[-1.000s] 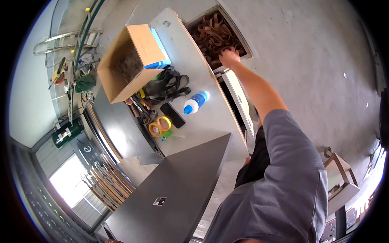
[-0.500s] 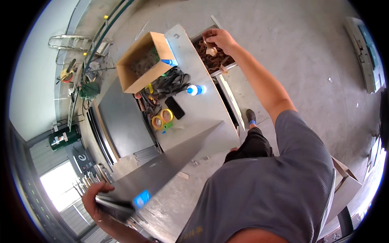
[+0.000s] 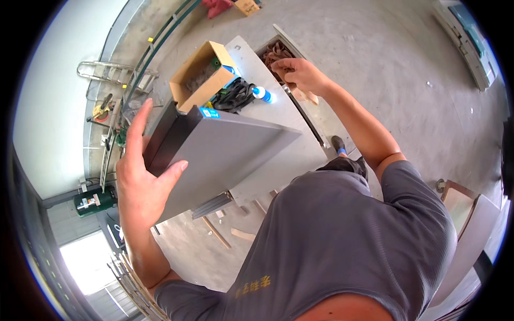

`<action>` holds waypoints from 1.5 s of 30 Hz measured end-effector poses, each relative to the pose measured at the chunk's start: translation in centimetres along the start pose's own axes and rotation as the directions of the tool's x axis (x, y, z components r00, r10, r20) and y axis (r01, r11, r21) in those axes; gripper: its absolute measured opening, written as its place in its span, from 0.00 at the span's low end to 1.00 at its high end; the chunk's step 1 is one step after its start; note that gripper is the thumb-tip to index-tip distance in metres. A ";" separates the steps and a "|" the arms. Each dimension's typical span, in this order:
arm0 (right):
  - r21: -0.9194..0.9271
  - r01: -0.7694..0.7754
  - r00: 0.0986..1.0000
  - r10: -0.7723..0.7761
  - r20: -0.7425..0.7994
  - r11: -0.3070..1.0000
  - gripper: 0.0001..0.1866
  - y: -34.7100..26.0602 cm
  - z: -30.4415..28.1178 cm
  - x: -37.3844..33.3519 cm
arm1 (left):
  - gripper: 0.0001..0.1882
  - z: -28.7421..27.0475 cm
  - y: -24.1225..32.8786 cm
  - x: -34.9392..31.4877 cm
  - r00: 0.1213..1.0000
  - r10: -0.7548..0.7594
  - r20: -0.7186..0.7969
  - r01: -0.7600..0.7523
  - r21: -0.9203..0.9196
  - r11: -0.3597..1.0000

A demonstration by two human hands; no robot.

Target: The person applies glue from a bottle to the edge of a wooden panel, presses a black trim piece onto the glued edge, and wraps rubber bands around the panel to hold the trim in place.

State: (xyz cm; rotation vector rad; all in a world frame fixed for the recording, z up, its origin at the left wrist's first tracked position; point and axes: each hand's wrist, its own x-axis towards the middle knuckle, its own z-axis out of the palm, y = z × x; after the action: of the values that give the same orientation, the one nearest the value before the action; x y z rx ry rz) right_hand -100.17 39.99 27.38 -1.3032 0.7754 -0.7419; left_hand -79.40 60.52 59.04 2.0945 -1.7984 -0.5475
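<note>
Panel (image 3: 230, 155) farther over tabletop (image 3: 286, 108), left hand (image 3: 140, 184) splayed, empty; right hand (image 3: 303, 75) curled, hold unclear

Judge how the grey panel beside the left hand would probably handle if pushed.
The grey panel is probably stiff, since its broad face shows no sag. Its size suggests it could be unwieldy. The smooth-looking surface may slip somewhat under bare fingers.

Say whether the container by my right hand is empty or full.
Not empty: brown strips lie in the container. Your right hand hides part, so I cannot tell how full.
</note>
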 end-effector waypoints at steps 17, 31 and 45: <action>0.135 -0.418 0.908 0.416 0.047 0.898 0.17 10.3 5.2 -6.4 | 0.50 -3.8 -4.7 -7.7 0.976 0.145 -0.162 -0.157 -0.061 0.986; -0.088 -0.405 0.890 0.415 0.188 0.910 0.20 12.0 7.1 -7.6 | 0.45 -7.0 -9.8 -10.7 0.900 0.330 -0.285 -0.269 0.235 0.934; 0.329 -0.286 0.952 0.227 0.204 0.900 0.21 8.5 11.3 -8.3 | 0.40 -6.6 -11.8 -10.7 0.858 0.269 -0.437 0.060 0.607 0.793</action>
State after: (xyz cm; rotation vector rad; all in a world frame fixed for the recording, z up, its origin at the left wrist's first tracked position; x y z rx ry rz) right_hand -94.99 53.99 20.72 -0.8976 0.6318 -0.5252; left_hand -67.43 72.83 59.95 2.1807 -1.8857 0.6701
